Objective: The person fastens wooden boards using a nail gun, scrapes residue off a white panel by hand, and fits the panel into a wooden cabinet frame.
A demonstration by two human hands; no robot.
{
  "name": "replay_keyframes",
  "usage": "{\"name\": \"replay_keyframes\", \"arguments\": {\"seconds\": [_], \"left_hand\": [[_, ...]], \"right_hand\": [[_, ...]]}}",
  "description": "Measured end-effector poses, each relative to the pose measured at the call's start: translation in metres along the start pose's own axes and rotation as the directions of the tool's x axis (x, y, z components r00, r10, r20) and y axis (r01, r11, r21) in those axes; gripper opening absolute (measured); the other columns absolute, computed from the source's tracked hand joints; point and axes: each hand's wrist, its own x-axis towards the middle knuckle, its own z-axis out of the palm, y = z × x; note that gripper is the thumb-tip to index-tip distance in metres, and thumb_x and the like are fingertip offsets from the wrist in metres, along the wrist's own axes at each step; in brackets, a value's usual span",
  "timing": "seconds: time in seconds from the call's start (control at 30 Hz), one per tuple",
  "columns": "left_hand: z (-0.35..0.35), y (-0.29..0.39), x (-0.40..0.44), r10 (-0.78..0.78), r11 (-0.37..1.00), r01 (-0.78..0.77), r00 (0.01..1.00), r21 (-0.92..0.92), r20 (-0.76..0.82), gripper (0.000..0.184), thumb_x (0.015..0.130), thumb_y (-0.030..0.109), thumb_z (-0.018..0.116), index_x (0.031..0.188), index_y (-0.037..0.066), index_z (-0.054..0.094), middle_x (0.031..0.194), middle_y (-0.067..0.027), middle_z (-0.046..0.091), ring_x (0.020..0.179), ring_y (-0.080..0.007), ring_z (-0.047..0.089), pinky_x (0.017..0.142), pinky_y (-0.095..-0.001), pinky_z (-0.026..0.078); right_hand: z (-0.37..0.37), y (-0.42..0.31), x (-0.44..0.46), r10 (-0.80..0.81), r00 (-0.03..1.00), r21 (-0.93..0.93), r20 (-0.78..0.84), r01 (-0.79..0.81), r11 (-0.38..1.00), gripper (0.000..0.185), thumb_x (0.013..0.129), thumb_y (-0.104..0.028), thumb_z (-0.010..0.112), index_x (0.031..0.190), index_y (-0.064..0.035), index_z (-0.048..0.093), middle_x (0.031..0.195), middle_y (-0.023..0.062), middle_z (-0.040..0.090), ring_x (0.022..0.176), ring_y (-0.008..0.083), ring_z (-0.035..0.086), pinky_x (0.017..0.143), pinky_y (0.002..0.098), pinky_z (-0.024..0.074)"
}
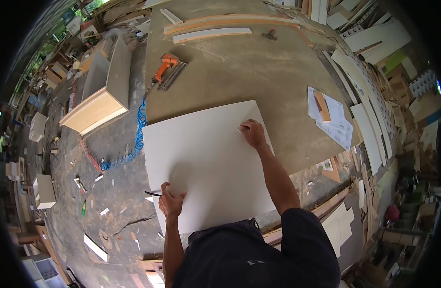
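A large white board (206,163) lies in front of my body, overlapping the near edge of the brown work table (220,72). At the board's left edge, my left hand (170,201) rests with its fingers curled. A thin dark pen-like stick (152,194) pokes out from it to the left. Toward the far right corner, my right hand (253,133) is on the board with its fingers pinched together. Something small and pale may show at its fingertips, but I cannot make out what.
An orange nail gun (166,69) with a coiled blue air hose (139,127) lies on the table's left. Paper sheets (338,127) under a wood block (321,106) lie right. Wood strips (212,34) line the far side. A cabinet box (105,89) stands left.
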Motion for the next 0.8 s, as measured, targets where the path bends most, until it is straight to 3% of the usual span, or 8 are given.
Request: {"name": "replay_keyframes", "arguments": {"seconds": [0.13, 0.27, 0.53, 0.6, 0.63, 0.67, 0.73, 0.8], "left_hand": [[0.0, 0.0, -0.002, 0.008, 1.0, -0.008, 1.0, 0.002, -0.013, 0.072, 0.068, 0.026, 0.087, 0.125, 0.013, 0.045, 0.063, -0.0057, 0.06, 0.067, -0.0295, 0.063, 0.068, -0.0441, 0.046], [-0.002, 0.002, -0.001, -0.013, 1.0, 0.012, 1.0, 0.012, 0.007, 0.072, 0.068, 0.026, 0.087, 0.124, 0.013, 0.044, 0.065, -0.0059, 0.062, 0.068, -0.0293, 0.064, 0.069, -0.0438, 0.046], [0.002, -0.002, 0.001, -0.029, 0.999, 0.029, 1.0, 0.032, 0.007, 0.073, 0.067, 0.028, 0.086, 0.125, 0.013, 0.044, 0.073, -0.0089, 0.066, 0.077, -0.0315, 0.066, 0.073, -0.0449, 0.048], [0.0, 0.0, 0.001, -0.033, 0.999, 0.033, 0.999, 0.026, 0.009, 0.073, 0.068, 0.028, 0.086, 0.125, 0.013, 0.044, 0.074, -0.0091, 0.066, 0.077, -0.0313, 0.066, 0.074, -0.0448, 0.048], [0.0, 0.001, 0.001, -0.039, 0.999, 0.039, 0.999, 0.019, 0.018, 0.073, 0.068, 0.028, 0.086, 0.126, 0.013, 0.045, 0.074, -0.0093, 0.066, 0.078, -0.0312, 0.067, 0.075, -0.0447, 0.048], [0.0, 0.002, 0.001, -0.039, 0.999, 0.039, 0.999, 0.015, 0.015, 0.073, 0.068, 0.028, 0.086, 0.126, 0.013, 0.045, 0.074, -0.0093, 0.066, 0.078, -0.0312, 0.067, 0.075, -0.0447, 0.048], [0.0, 0.002, 0.001, -0.046, 0.999, 0.046, 0.999, 0.016, 0.016, 0.072, 0.067, 0.027, 0.086, 0.125, 0.014, 0.045, 0.075, -0.0093, 0.067, 0.079, -0.0313, 0.067, 0.075, -0.0447, 0.048], [0.001, 0.001, 0.001, -0.048, 0.999, 0.048, 0.999, 0.019, 0.008, 0.072, 0.067, 0.027, 0.086, 0.125, 0.014, 0.045, 0.074, -0.0087, 0.066, 0.078, -0.0312, 0.067, 0.075, -0.0446, 0.048]], "right_hand": [[0.003, -0.021, -0.018, -0.014, 0.982, -0.018, -0.186, 0.011, 1.0, 0.011, 0.08, -0.013, 0.071, 0.081, -0.0017, 0.071, 0.09, 0.0116, 0.066, 0.089, 0.0317, 0.062, 0.077, 0.0426, 0.0494], [0.011, -0.024, -0.018, 0.024, 0.995, -0.068, -0.102, -0.031, 0.997, 0.01, 0.081, -0.013, 0.07, 0.08, -0.0027, 0.07, 0.088, 0.0117, 0.064, 0.092, 0.0321, 0.059, 0.079, 0.042, 0.0482], [0.032, 0.006, -0.013, -0.08, 0.979, -0.585, -0.187, -0.045, 0.81, 0.01, 0.086, -0.007, 0.056, 0.086, -0.0011, 0.064, 0.09, 0.0156, 0.063, 0.089, 0.0323, 0.06, 0.081, 0.0429, 0.0473], [0.018, 0.06, -0.011, 0.16, 0.948, -0.379, -0.274, -0.26, 0.888, 0.013, 0.085, -0.007, 0.052, 0.087, -0.0031, 0.064, 0.09, 0.0173, 0.063, 0.087, 0.0336, 0.061, 0.078, 0.0457, 0.0474], [-0.011, 0.065, -0.014, 0.48, 0.834, -0.011, -0.271, -0.502, 0.865, 0.015, 0.085, -0.011, 0.051, 0.088, -0.0027, 0.064, 0.089, 0.019, 0.063, 0.085, 0.0354, 0.062, 0.075, 0.0489, 0.0476], [-0.022, 0.097, -0.014, 0.33, 0.728, -0.178, -0.601, -0.525, 0.832, 0.017, 0.085, -0.016, 0.052, 0.087, -0.0024, 0.063, 0.089, 0.0193, 0.065, 0.085, 0.0366, 0.063, 0.072, 0.0495, 0.0478], [-0.071, 0.142, -0.029, 0.422, 0.574, -0.173, -0.701, -0.712, 0.681, 0.021, 0.084, -0.016, 0.056, 0.095, -0.002, 0.066, 0.092, 0.0194, 0.066, 0.089, 0.0368, 0.064, 0.078, 0.0493, 0.0496], [-0.125, 0.144, -0.04, 0.699, 0.123, 0.408, -0.705, -0.736, 0.541, 0.024, 0.082, -0.008, 0.056, 0.102, 0.0014, 0.065, 0.098, 0.0209, 0.066, 0.093, 0.0375, 0.065, 0.084, 0.0506, 0.0498]]}}
